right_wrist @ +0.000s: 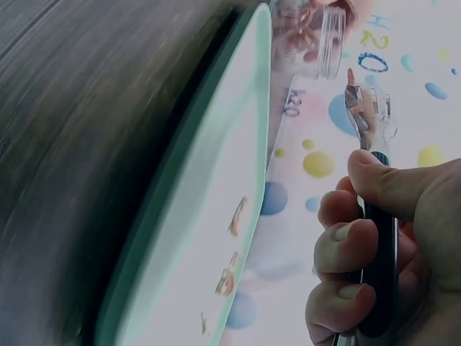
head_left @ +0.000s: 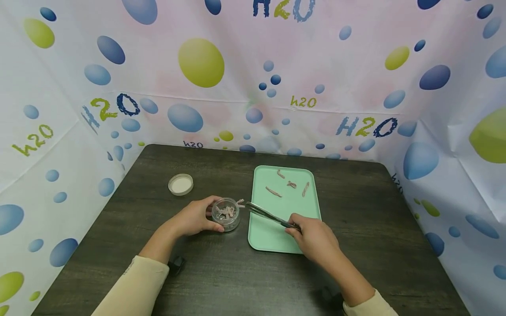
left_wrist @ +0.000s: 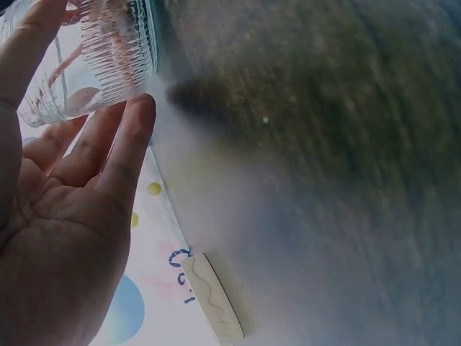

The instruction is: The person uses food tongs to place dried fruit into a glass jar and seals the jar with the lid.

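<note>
Glass jar (head_left: 228,223), round and clear, in left hand (head_left: 196,217): gripping its side with partly curled fingers, just left of the rectangular pale green tray (head_left: 272,239). With right hand (head_left: 315,238), curling fingers tightly round dark-handled silvery metal tongs (head_left: 275,218) and pointing their tips, with a thin pinkish strip (head_left: 240,203), at the jar's rim. Also showing four similar strips (head_left: 273,192) on the tray and a round white-lined lid (head_left: 180,184) on the dark wood-grain worktop (head_left: 221,272).
</note>
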